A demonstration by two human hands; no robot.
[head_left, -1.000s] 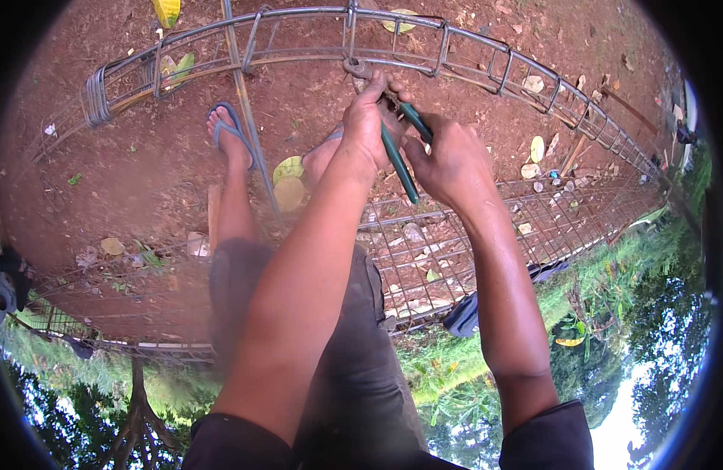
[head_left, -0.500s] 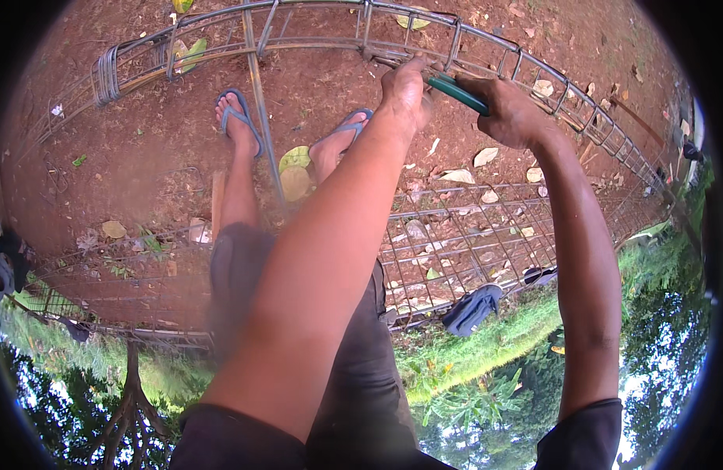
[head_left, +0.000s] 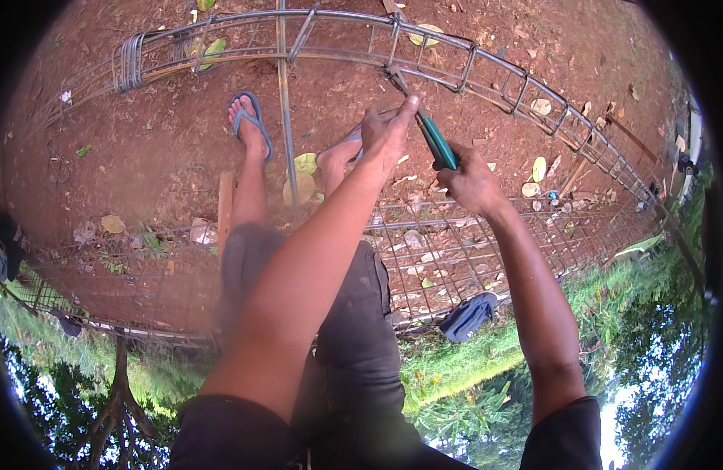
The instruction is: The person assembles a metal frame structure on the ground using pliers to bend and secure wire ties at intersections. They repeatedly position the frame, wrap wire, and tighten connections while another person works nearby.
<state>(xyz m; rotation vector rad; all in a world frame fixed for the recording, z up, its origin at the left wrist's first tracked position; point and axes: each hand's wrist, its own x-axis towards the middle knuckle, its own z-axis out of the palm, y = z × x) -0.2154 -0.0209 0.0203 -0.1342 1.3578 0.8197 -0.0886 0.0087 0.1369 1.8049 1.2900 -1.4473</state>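
Note:
My right hand (head_left: 473,182) is closed round the green handles of a pair of pincers (head_left: 437,143). Their dark metal head points up at the near bar of a long rebar cage (head_left: 471,69), close to one of its square stirrups. Just left of the pincers, my left hand (head_left: 385,135) is curled, its thumb raised beside the metal part of the tool. Whatever lies between its fingers is too hidden to name. A straight steel bar (head_left: 284,117) crosses the cage and runs toward me, to the left of my left hand.
Several stirrups (head_left: 130,63) sit bunched at the cage's left part. A steel mesh (head_left: 455,247) spreads on the near side around my legs, with dark cloth (head_left: 468,316) at its edge. My sandalled feet (head_left: 250,125) stand on red soil with scattered leaves.
Both hands have drawn back from the cage toward me, the right hand also moving left. The pincers have swung from a slant to a steeper angle. The view has shifted slightly.

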